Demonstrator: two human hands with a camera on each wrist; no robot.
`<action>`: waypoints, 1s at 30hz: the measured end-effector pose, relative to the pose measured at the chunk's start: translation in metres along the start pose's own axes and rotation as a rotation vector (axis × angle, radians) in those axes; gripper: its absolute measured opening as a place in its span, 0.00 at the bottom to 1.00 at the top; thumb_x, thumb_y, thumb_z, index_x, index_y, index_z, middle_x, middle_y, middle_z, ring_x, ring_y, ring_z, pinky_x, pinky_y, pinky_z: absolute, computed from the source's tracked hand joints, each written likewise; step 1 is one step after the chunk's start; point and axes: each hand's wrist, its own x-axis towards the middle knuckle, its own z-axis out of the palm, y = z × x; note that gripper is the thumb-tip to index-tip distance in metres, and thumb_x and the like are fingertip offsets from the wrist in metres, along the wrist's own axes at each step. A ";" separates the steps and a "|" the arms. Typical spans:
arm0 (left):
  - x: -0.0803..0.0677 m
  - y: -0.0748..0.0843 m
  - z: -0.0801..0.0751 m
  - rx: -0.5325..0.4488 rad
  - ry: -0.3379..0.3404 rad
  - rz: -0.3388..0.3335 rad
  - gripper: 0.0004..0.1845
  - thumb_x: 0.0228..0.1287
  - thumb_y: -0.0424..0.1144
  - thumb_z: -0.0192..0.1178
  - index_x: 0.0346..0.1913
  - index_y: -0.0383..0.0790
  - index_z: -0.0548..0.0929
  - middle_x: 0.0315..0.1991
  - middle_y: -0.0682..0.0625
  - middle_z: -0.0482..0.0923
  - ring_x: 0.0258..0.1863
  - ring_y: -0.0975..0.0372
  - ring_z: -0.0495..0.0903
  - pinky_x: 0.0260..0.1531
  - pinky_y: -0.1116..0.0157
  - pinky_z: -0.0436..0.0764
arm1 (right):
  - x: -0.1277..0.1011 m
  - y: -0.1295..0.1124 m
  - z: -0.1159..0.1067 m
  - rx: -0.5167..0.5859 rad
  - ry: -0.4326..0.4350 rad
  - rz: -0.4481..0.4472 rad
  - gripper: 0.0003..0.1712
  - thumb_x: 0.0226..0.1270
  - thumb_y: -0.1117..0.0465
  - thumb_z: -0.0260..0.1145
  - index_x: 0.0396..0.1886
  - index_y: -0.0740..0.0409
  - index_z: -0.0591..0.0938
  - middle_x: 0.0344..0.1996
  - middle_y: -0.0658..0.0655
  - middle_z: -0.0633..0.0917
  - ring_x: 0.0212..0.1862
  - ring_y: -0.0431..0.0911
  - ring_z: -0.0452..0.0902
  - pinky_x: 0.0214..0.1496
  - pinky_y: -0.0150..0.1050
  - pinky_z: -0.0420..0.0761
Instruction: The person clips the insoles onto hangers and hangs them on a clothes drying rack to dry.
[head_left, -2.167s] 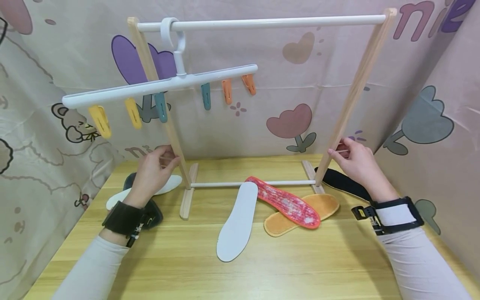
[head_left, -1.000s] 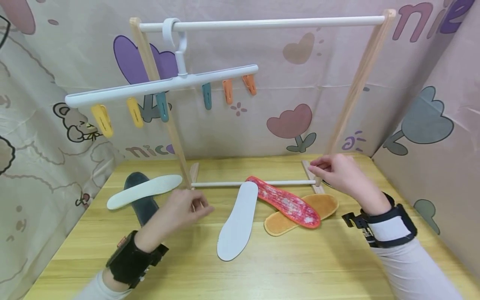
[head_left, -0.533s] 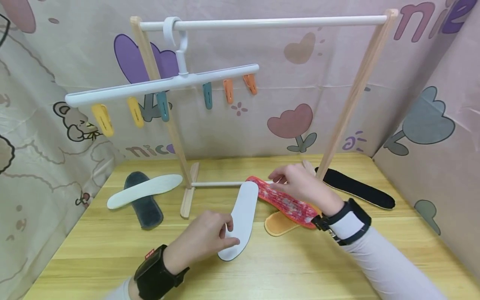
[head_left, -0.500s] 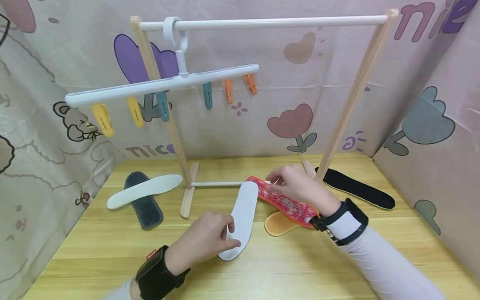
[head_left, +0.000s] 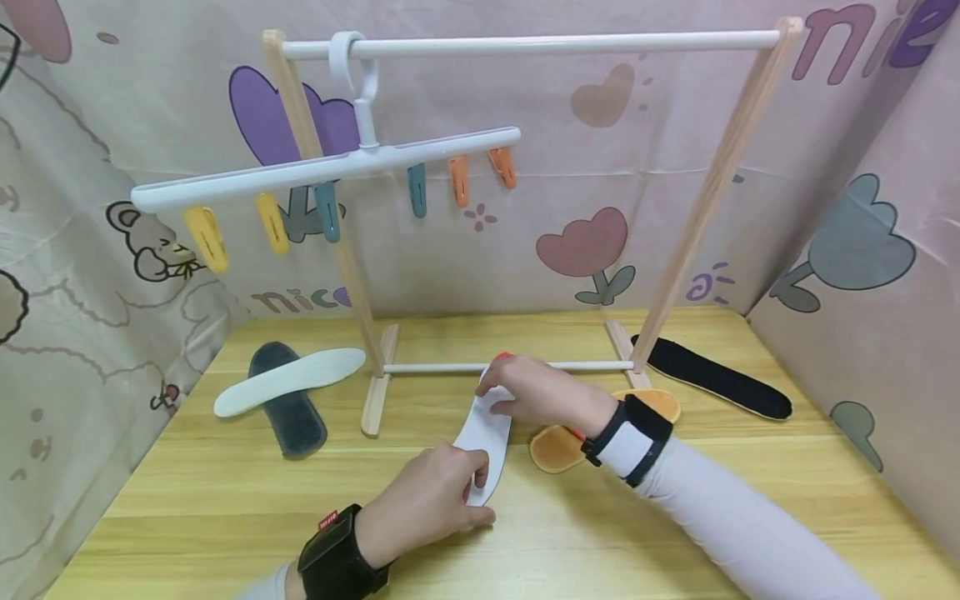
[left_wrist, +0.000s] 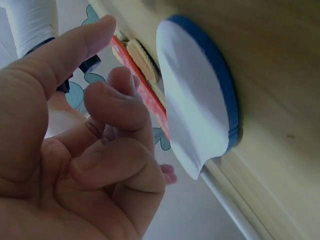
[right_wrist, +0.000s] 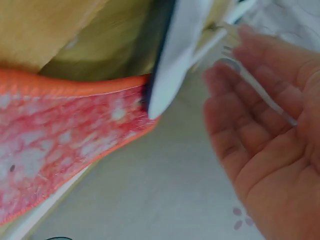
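White insole (head_left: 482, 442) lies near the middle of the desk (head_left: 675, 533), its toe end toward 12 o'clock by the drying rack's lower white rod (head_left: 570, 365), its heel end toward 6 o'clock. The left hand (head_left: 431, 500) comes in at the heel end; in the left wrist view its fingers (left_wrist: 117, 107) are curled just beside the blue-edged insole (left_wrist: 197, 115), with no grip plainly shown. The right hand (head_left: 536, 393) covers the toe end, and in the right wrist view its fingers (right_wrist: 260, 90) are nearly straight and apart from the insole's tip (right_wrist: 172, 60), so it holds nothing that can be seen. A red patterned insole (right_wrist: 60, 140) lies against the white one at its 3 o'clock side, mostly hidden under the right wrist in the head view, and an orange insole (head_left: 558, 446) lies beneath that. A black insole (head_left: 712, 377) rests at 2 o'clock beside the rack's right wooden post (head_left: 712, 192). At 10 o'clock a second white insole (head_left: 288, 380) crosses a dark grey insole (head_left: 288, 408). A white hanger (head_left: 322, 171) with yellow, teal and orange clips hangs from the rack's top bar (head_left: 532, 44).
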 end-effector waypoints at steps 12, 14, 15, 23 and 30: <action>0.000 -0.002 0.004 -0.022 -0.069 -0.053 0.20 0.54 0.40 0.83 0.29 0.47 0.76 0.21 0.62 0.64 0.20 0.72 0.63 0.20 0.73 0.61 | 0.008 -0.005 0.024 -0.082 -0.121 -0.088 0.19 0.65 0.65 0.80 0.55 0.58 0.90 0.50 0.54 0.93 0.54 0.47 0.88 0.62 0.41 0.88; 0.001 -0.003 0.004 -0.032 -0.083 -0.061 0.20 0.55 0.39 0.83 0.29 0.47 0.76 0.21 0.61 0.64 0.21 0.71 0.63 0.20 0.73 0.61 | 0.009 -0.006 0.026 -0.081 -0.130 -0.088 0.20 0.65 0.65 0.80 0.57 0.57 0.90 0.52 0.53 0.93 0.57 0.48 0.87 0.64 0.42 0.87; 0.001 -0.004 0.004 -0.033 -0.086 -0.064 0.19 0.55 0.39 0.83 0.29 0.47 0.76 0.21 0.61 0.64 0.21 0.71 0.63 0.20 0.73 0.61 | 0.009 -0.007 0.026 -0.080 -0.133 -0.090 0.21 0.65 0.65 0.80 0.57 0.56 0.90 0.53 0.53 0.93 0.58 0.49 0.86 0.65 0.43 0.86; 0.002 -0.008 0.004 -0.040 -0.098 -0.068 0.19 0.56 0.38 0.82 0.29 0.46 0.77 0.21 0.61 0.64 0.20 0.71 0.64 0.20 0.73 0.61 | 0.011 -0.008 0.029 -0.078 -0.157 -0.058 0.23 0.63 0.67 0.81 0.59 0.53 0.90 0.55 0.52 0.92 0.62 0.50 0.84 0.68 0.45 0.84; 0.001 -0.009 0.003 -0.044 -0.121 -0.057 0.17 0.58 0.37 0.80 0.27 0.46 0.77 0.20 0.61 0.64 0.19 0.71 0.63 0.19 0.73 0.61 | 0.014 -0.010 0.029 -0.143 -0.145 -0.098 0.23 0.61 0.65 0.83 0.57 0.52 0.91 0.53 0.52 0.92 0.60 0.50 0.84 0.65 0.42 0.85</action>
